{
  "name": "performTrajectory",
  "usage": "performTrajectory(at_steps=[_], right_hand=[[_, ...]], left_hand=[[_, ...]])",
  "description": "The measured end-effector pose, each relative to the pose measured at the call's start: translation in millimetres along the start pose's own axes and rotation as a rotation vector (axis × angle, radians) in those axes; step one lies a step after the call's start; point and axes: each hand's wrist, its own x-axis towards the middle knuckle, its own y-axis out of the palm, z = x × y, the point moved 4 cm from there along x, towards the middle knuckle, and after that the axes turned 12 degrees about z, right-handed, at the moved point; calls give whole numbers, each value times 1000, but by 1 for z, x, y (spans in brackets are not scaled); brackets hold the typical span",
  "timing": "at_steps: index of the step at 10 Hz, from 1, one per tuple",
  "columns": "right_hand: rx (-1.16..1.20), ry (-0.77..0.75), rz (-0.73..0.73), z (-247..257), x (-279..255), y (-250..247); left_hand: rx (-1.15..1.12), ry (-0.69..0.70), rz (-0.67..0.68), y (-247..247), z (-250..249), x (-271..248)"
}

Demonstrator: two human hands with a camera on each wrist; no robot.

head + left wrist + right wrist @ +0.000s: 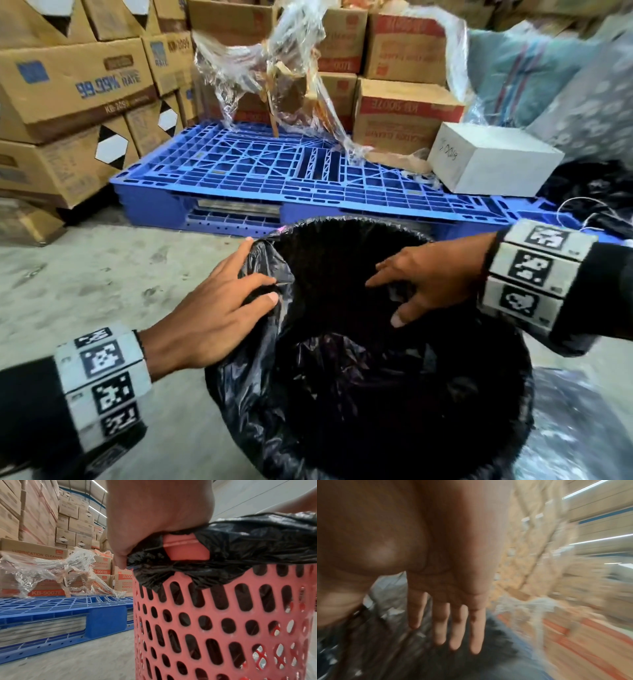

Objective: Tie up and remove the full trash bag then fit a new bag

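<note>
Nearest the person stands the bin [223, 615], a red perforated plastic basket on the concrete floor [102, 281]. A black bag [260, 394] lines it, its mouth folded over the rim. The fold is incomplete: the left-wrist view shows a bare patch of red rim between gathers of film.

Left hand [219, 305]: fingers nearly straight and laid flat on the film at the left of the rim, thumb tucked against the fold. It presses rather than grasps; the grip is open.

Right hand [428, 274]: spread over the bin's mouth at the far right side, fingers extended and apart, holding nothing (the right-wrist view is smeared but shows the fingers straight). Whether its fingertips touch the film cannot be told.

Handling, as a judgement: the bag is thin, limp and slick, near weightless, and likely to slide back into the bin if released. It looks liable to tear where stretched over the rim. Best taken at the hem, pinched between thumb and fingers, then drawn outward and down over the bare patch. The bin itself looks light and may shift if pulled from one side.

Beyond lie a blue pallet [239, 171], loose clear wrap [274, 68], a white box [493, 157] and stacked cartons [68, 85].
</note>
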Motion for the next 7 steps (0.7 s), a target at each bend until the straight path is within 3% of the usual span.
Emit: performTrajectory(at_steps=[2, 3, 5, 6, 7], right_hand=[[128, 114, -174, -36, -77, 79], [246, 134, -305, -36, -80, 108], [329, 159, -459, -33, -77, 115], [280, 212, -501, -26, -85, 115], [451, 215, -658, -13, -104, 131]], left_hand=[[91, -46, 95, -3, -3, 2], [115, -53, 56, -5, -3, 3], [43, -14, 53, -2, 0, 6], [-151, 74, 28, -9, -2, 1], [-434, 134, -75, -18, 5, -24]])
